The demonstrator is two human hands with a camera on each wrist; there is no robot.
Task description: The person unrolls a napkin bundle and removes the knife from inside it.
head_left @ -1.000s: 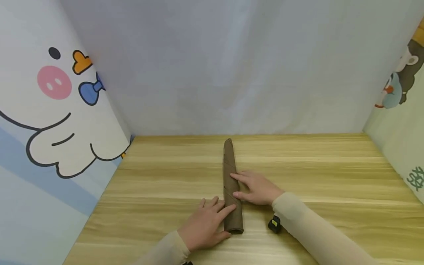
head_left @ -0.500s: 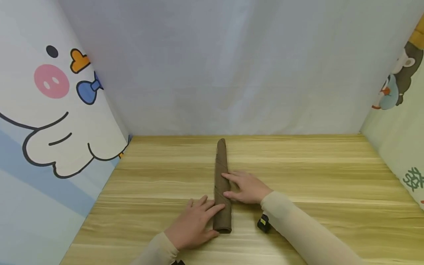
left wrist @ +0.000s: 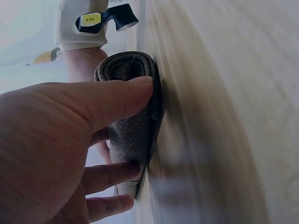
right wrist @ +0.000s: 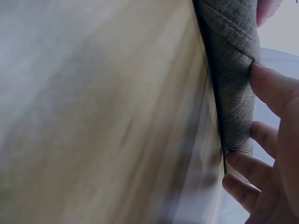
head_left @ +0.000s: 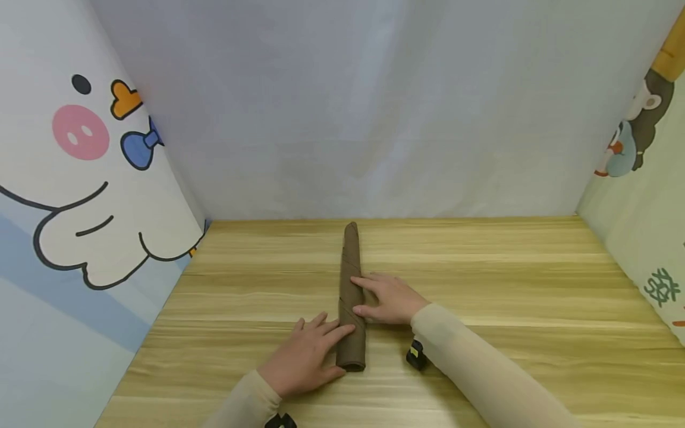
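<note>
A rolled-up brown cloth (head_left: 350,345) lies lengthwise on the table, one end pointing away from me. Its near end shows spiral layers in the left wrist view. My left hand (head_left: 302,358) rests along the left side of the roll. Its index finger lies on top, and the thumb touches the near end. Farther up, my right hand (head_left: 393,299) is at the right side, with thumb and index fingertips on the cloth. The right wrist view shows its other fingers stretched along the roll (right wrist: 233,88), which bears diagonal seams.
The wood-grain table (head_left: 508,279) spreads out on both sides of the roll. A pale curtain (head_left: 374,119) hangs behind its back edge. Printed cartoon panels stand left (head_left: 123,238) and right (head_left: 637,214). A small black device (head_left: 416,355) sits under the right wrist.
The rolled cloth has slid slightly to the left, with both hands keeping their places on it. The whole view has also shifted a little.
</note>
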